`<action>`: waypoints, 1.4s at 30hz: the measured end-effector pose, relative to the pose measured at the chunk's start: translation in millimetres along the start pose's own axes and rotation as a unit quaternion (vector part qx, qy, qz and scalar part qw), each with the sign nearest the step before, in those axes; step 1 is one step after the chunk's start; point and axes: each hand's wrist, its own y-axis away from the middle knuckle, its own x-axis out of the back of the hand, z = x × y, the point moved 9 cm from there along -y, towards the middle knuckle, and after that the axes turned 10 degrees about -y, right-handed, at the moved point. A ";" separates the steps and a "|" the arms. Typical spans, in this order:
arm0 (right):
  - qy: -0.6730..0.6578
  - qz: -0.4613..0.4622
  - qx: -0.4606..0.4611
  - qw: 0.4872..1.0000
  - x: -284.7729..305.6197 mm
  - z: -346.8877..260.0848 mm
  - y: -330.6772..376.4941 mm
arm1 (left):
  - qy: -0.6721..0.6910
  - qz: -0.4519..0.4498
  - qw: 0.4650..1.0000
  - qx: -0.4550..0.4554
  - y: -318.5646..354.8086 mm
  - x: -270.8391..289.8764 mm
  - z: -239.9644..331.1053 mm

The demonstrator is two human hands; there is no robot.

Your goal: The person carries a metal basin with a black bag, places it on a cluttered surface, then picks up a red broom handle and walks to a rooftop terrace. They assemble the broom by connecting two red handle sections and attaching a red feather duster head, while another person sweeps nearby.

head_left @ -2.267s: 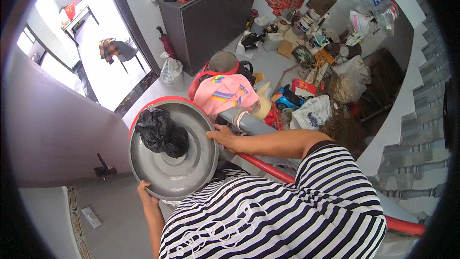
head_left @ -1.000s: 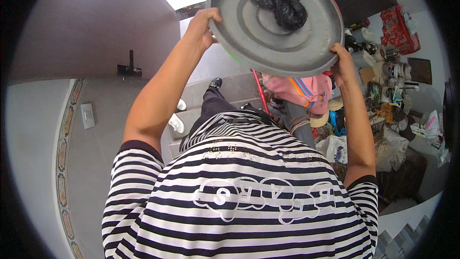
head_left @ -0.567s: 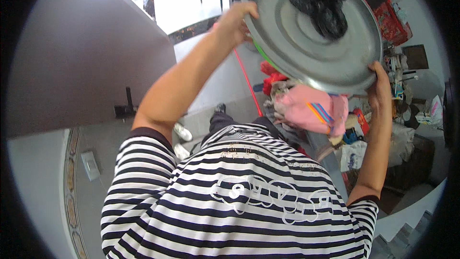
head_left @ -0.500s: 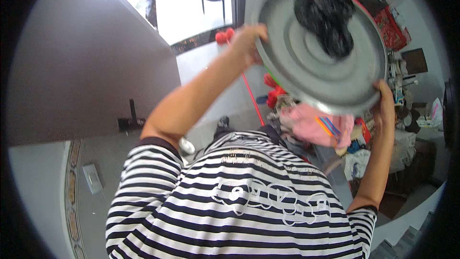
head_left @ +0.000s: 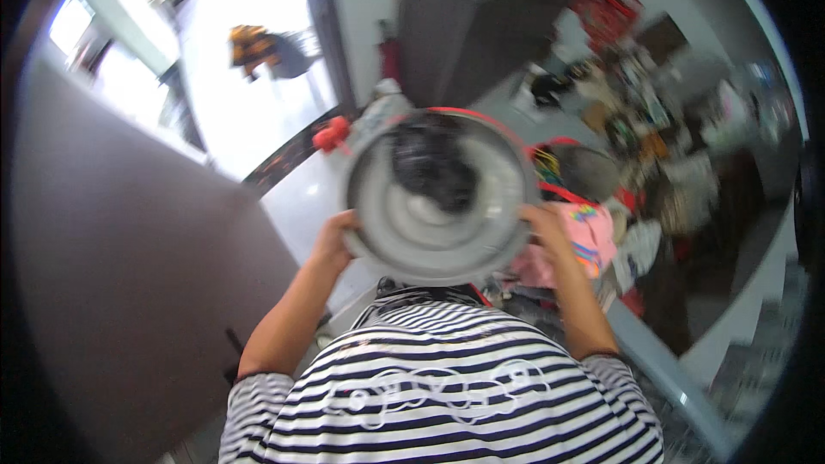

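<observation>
A large round grey lid with stepped rings is held out in front of my body. A crumpled black plastic bag lies on its upper face. My left hand grips the lid's left rim. On the opposite rim my right hand is closed, above a pink cloth. Both thumbs show at the edge, while the fingers underneath are mostly hidden. Motion blurs the lid and bag somewhat.
To the left stands a dark door, beside a bright doorway with a chair. A dark cabinet stands ahead. Mixed clutter and a red-rimmed container lie to the right. A red object is near the threshold.
The lid and bag have come from the upper right to the middle, lower and nearer my body. Both hands keep their grip. The view has turned toward the right, showing more of the cabinet.
</observation>
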 end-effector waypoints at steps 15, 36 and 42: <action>-0.118 -0.101 -0.097 0.983 -146.7 98.6 -93.8 | -0.067 0.235 0.969 0.020 -19.9 130.5 88.4; -0.180 0.240 -0.070 0.951 -108.2 58.4 -189.0 | -0.147 -0.112 0.980 0.079 -323.1 7.1 191.6; -0.140 0.281 0.001 0.949 -108.8 -14.6 -158.8 | -0.127 -0.158 0.962 0.184 -347.3 -8.3 196.9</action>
